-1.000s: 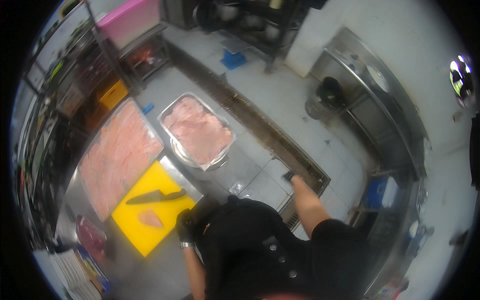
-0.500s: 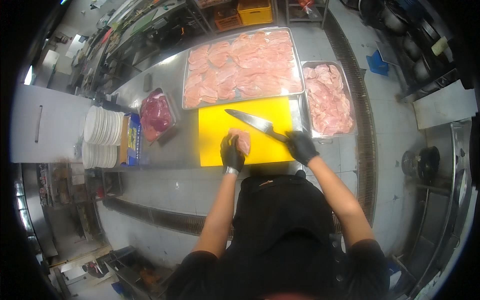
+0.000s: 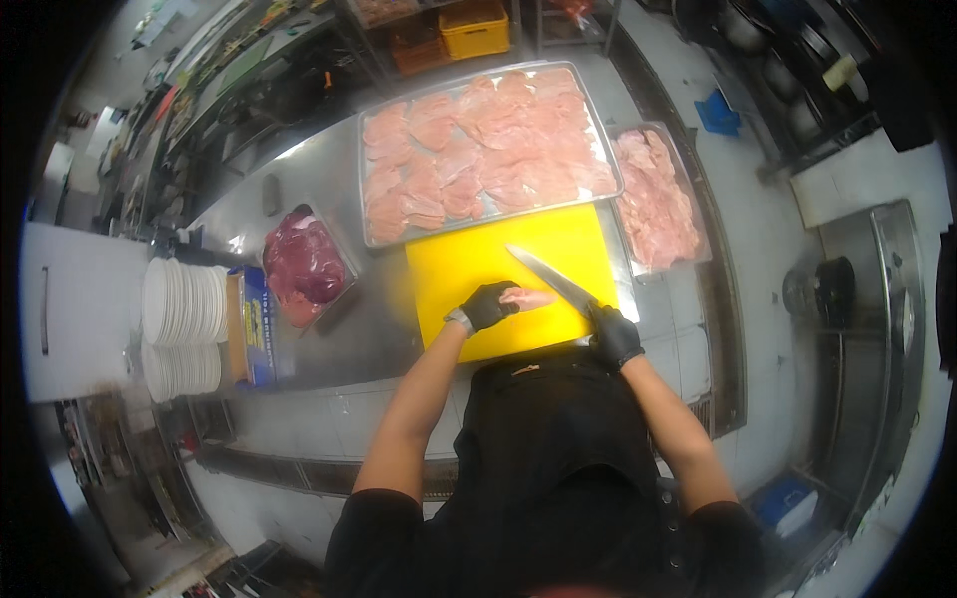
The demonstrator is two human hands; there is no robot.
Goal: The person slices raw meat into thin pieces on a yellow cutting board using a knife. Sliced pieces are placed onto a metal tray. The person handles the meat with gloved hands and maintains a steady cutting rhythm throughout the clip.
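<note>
A yellow cutting board (image 3: 469, 267) lies on the steel counter in front of me. My left hand (image 3: 485, 305), in a black glove, presses on a pale pink piece of raw meat (image 3: 528, 297) at the board's near edge. My right hand (image 3: 614, 336), also black-gloved, grips the handle of a long knife (image 3: 545, 276) whose blade slants up and left, just beyond the meat.
A large steel tray (image 3: 365, 189) of flat pink meat slices sits behind the board. A smaller tray (image 3: 704, 253) of pale meat is to the right, a pan (image 3: 344, 299) of dark red meat to the left. Stacked white plates (image 3: 179, 304) and a blue box (image 3: 253, 324) stand further left.
A second ago the view was turned away and the knife lay on the board. Now I face the board, my right hand grips the knife and my left hand rests on the meat.
</note>
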